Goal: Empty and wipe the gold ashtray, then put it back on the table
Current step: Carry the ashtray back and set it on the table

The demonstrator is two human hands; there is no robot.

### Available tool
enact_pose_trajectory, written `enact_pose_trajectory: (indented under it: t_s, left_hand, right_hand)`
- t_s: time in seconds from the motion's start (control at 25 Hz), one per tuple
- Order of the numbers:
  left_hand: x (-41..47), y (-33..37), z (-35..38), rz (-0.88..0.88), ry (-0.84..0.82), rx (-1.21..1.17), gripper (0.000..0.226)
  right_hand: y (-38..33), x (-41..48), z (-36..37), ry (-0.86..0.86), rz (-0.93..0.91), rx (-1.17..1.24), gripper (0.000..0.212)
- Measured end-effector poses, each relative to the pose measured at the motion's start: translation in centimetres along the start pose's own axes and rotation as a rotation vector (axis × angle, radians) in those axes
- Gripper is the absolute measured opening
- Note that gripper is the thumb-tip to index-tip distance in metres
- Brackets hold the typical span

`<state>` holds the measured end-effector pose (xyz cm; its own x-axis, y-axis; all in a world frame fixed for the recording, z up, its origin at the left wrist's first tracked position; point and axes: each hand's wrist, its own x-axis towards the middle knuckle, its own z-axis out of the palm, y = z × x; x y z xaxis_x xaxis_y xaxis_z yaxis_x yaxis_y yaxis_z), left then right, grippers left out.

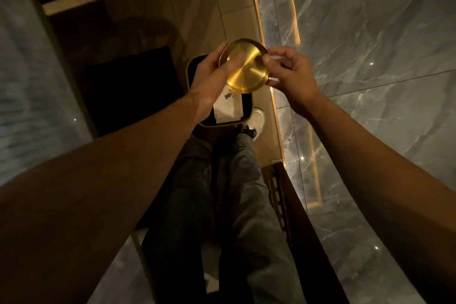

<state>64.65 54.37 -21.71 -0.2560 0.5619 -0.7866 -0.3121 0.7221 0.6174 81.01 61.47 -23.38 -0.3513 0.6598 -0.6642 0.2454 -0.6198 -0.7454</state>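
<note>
Grey marble (pixel 370 32) runs down my right, with a lit gold strip (pixel 259 20) at its edge and tan floor tiles (pixel 197 7) below me. I stand over a dark bin (pixel 191 76) with a pale rim; a white tissue (pixel 228 106) speckled with ash lies inside. I hold the ashtray (pixel 243 66) tipped over the bin's mouth, its brushed underside facing me. My left hand (pixel 209 74) grips its left rim, fingers (pixel 230 66) wrapped across the metal. My right hand (pixel 291 76) pinches the right rim between thumb and fingers (pixel 267 58), curled narrow, and seems to hold something pale against the edge; I cannot tell what it is. I judge the emptying nearly done and wiping next. To do it well I would keep the ashtray directly above the bin so loose ash drops inside, not onto my shoe (pixel 257 117) or jeans (pixel 234 180). One hand should hold the rim firmly while the other works; polished metal may slip. A gentle tap would loosen what clings, then I would turn it bowl-up to check before wiping from centre to edge. No worktop shows from here. I can read no brand, label or writing on the ashtray, the bin or the tissue.
</note>
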Motion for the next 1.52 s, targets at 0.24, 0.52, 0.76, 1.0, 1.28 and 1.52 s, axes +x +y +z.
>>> enact_pose_trajectory:
  t_s: [0.24,0.52,0.76,1.0,1.28,1.52]
  left_hand:
    - [-6.5,5.1,-1.2,0.442,-0.125,0.441,0.13]
    - [-13.2,9.6,-4.8,0.73,0.077,0.407,0.119]
    - [-17.5,11.6,-10.2,0.846,0.055,0.313,0.115]
    - [-21.1,10.9,-21.3,0.881,-0.001,0.145,0.118]
    - [-26.4,8.3,-36.1,0.947,0.085,0.147,0.106]
    - [-30.2,5.0,-41.8,0.938,0.213,0.181,0.109]
  right_hand:
    - [-7.9,-5.4,0.4,0.064,-0.111,-0.003,0.017]
    - [-13.0,-9.7,5.6,-0.046,-0.325,0.003,0.016]
    - [-17.1,-15.0,9.7,-0.13,-0.549,-0.133,0.042]
    - [-17.5,-19.6,20.4,-0.219,-0.611,-0.162,0.071]
    - [-15.6,-23.5,35.2,-0.226,-0.684,-0.235,0.085]
    - [-14.8,-25.5,40.7,-0.229,-0.778,-0.467,0.079]
